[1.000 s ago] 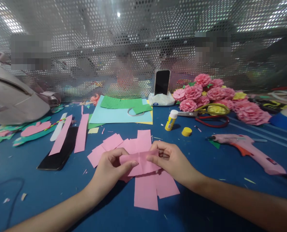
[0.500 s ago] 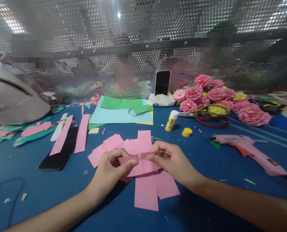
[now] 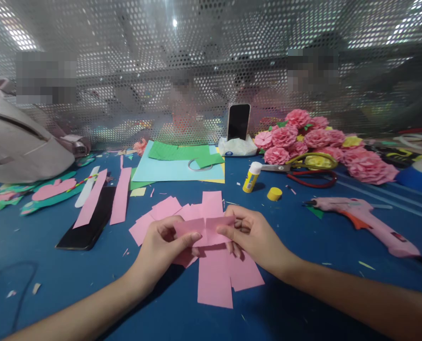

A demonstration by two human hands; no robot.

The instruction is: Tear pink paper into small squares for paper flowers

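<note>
A creased piece of pink paper (image 3: 211, 233) is held up between my two hands, a fold line running down its middle. My left hand (image 3: 170, 241) pinches its left end, thumb in front and fingers behind. At the opposite end, my right hand (image 3: 255, 237) grips it between thumb and fingers. Beneath it on the table lie several more pink paper pieces (image 3: 215, 284), some fanned out to the left and one strip pointing towards me. My hands and the held paper hide part of this pile.
Nearby stand a glue stick (image 3: 252, 177) and its yellow cap (image 3: 275, 193). A pink glue gun (image 3: 367, 222) lies right, with scissors (image 3: 303, 166) and paper flowers (image 3: 299, 137) behind. Pink strips (image 3: 91, 199) rest on a black phone (image 3: 86, 232). A perforated metal panel (image 3: 126, 94) rises behind.
The pink paper has tilted to face me more, its folded upper part now raised and flatter. Both hands stay at its ends; my right fingers reach lower behind it.
</note>
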